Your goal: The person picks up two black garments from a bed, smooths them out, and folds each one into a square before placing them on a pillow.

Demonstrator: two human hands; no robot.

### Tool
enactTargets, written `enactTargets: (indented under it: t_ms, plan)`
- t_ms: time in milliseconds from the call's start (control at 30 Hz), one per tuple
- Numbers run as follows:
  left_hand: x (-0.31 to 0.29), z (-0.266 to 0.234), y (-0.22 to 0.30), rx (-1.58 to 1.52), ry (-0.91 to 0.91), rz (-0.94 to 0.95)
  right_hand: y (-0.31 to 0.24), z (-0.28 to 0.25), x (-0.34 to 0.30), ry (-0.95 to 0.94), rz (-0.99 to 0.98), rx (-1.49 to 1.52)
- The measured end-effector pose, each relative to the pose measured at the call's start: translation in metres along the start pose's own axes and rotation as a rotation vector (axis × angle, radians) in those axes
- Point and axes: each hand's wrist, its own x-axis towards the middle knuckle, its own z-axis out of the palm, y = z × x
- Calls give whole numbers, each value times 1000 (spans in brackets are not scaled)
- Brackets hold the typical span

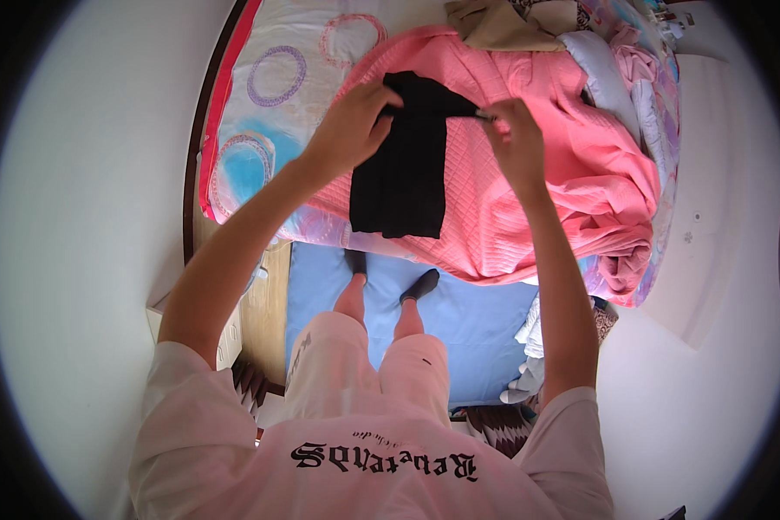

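A black garment (399,186) hangs or lies spread over the pink quilt, its lower part a neat rectangle with a straight bottom edge. From its upper end, a narrower strip of the cloth reaches out to the right. My left hand (351,126) is closed on the upper left edge, with the fingertips partly hidden against the dark cloth. With thumb and fingers pinched, my right hand (516,143) holds the tip of the strip on the right. The exact kind of garment cannot be made out.
The rumpled pink quilt (546,199) covers much of the bed, over a patterned sheet (273,104). Brown clothing (511,26) lies at the far side. Below is a blue mat (485,338) under my feet, with a pile of clothes (529,373) at its right edge. Walls stand on both sides.
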Motion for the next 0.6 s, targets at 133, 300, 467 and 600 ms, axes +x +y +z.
enactTargets:
  t_ms: [133, 300, 467, 600]
  plan:
    - [-77, 68, -16, 6, -65, -55, 25, 30, -85, -119, 49, -169]
    - [-173, 158, -48, 10, -190, -105, 76, 89, -179, -215, 49, -189]
    - [-233, 228, -69, 64, -252, -153, 115, 147, -249, -265, 80, -231]
    - [-262, 267, -89, 166, -236, -146, 142, 180, -287, -238, 81, -299]
